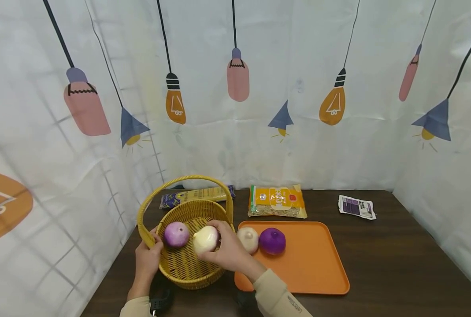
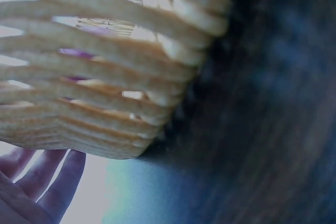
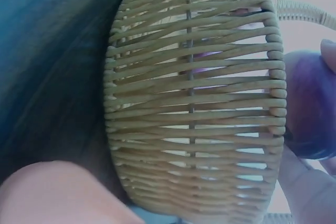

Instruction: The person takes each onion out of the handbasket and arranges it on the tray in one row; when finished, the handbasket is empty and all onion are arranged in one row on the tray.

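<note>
My left hand [image 1: 148, 257] holds the yellow wicker basket [image 1: 191, 281] at its left rim, by the foot of the handle. In the left wrist view, the fingers [image 2: 58, 182] of that hand lie against the basket's outside. Over the basket's right half, my right hand [image 1: 229, 248] grips a pale onion [image 1: 205, 240]; the right wrist view shows a purple side of this onion [image 3: 311, 103], beside the rim. A light purple onion [image 1: 176, 234] lies inside the basket at the left. A white onion [image 1: 247, 240] and a dark purple onion [image 1: 272, 241] sit on the orange tray [image 1: 306, 264].
Behind the basket lies a long yellow and purple packet [image 1: 203, 194]. A yellow bag of grain [image 1: 277, 201] is at the back, beyond the tray. A small white and purple sachet [image 1: 356, 207] rests on the dark table [image 1: 394, 264] at the back right.
</note>
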Available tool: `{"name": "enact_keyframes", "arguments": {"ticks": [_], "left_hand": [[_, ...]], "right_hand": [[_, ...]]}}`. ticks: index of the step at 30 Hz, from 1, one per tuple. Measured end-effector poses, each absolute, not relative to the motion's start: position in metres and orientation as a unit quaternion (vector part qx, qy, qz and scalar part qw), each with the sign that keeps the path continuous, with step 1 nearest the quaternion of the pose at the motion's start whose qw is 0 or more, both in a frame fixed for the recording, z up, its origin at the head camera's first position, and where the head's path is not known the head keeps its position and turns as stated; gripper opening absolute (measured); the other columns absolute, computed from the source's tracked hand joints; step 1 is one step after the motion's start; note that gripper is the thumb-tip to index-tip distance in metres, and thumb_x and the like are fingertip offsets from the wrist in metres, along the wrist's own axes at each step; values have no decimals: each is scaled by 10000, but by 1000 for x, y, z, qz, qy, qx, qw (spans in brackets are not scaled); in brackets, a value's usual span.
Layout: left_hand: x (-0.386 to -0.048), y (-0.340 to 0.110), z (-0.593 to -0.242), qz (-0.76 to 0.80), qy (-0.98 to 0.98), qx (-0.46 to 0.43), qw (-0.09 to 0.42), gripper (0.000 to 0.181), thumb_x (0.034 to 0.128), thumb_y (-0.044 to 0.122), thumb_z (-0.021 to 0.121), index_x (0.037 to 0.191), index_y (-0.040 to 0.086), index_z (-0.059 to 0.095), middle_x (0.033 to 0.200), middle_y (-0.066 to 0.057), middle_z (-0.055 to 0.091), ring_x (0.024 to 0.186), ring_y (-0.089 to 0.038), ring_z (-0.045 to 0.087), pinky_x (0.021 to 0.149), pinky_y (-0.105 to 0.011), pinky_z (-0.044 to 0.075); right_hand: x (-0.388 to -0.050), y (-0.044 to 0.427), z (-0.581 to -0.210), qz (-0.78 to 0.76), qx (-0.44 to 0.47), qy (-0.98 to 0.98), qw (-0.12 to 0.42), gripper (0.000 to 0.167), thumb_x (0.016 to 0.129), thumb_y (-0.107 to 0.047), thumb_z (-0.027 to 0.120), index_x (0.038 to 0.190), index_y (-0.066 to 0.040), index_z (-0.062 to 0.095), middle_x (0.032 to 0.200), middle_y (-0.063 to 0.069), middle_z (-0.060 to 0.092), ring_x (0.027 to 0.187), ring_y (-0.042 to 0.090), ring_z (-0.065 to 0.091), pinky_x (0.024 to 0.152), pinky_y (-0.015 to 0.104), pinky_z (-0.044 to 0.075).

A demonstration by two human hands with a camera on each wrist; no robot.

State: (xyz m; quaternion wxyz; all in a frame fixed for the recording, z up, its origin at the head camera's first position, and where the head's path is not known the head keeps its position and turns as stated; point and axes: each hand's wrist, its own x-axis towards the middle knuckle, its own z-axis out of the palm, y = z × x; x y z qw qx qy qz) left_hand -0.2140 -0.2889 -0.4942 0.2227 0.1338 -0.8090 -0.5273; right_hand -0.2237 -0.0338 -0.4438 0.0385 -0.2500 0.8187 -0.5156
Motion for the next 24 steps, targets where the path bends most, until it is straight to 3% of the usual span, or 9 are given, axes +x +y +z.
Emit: {"name": "enact_keyframes", "arguments": {"ticks": [5, 12, 15, 24], "left_hand": [[-215, -290, -495, -526, -808, 134, 230, 81, 887, 28, 502, 934, -30, 534, 1365, -134, 570, 1184, -235, 513, 790, -71, 346], [-216, -290, -496, -517, -813, 145, 225, 197, 913, 65, 510, 1082, 1, 589, 1351, -146, 576, 1089, -175, 505, 785, -55, 353], [-216, -290, -496, -517, -813, 146, 225, 182, 912, 65, 510, 1066, -2, 583, 1352, -146, 575, 1087, -165, 505, 788, -54, 351], [-216, -289, -496, -522, -809, 139, 234, 105, 897, 32, 502, 972, -19, 553, 1354, -140, 576, 1126, -197, 506, 801, -57, 337]], "right_hand": [[-218, -25, -447, -530, -245, 811, 31, 778, 722, -364, 842, 1371, -172, 459, 1242, 20, 488, 1001, 132, 546, 797, 284, 492], [-214, -15, -453, -572, -259, 778, 11, 742, 754, -339, 830, 1399, -249, 474, 1257, 36, 481, 1000, 144, 535, 782, 260, 508], [-211, -12, -453, -585, -257, 769, 4, 711, 768, -352, 819, 1387, -260, 482, 1281, 31, 481, 1008, 145, 536, 796, 266, 502], [-200, 2, -457, -619, -247, 746, 4, 729, 810, -291, 794, 1425, -152, 429, 1300, 58, 498, 959, 165, 550, 760, 307, 489]]}}
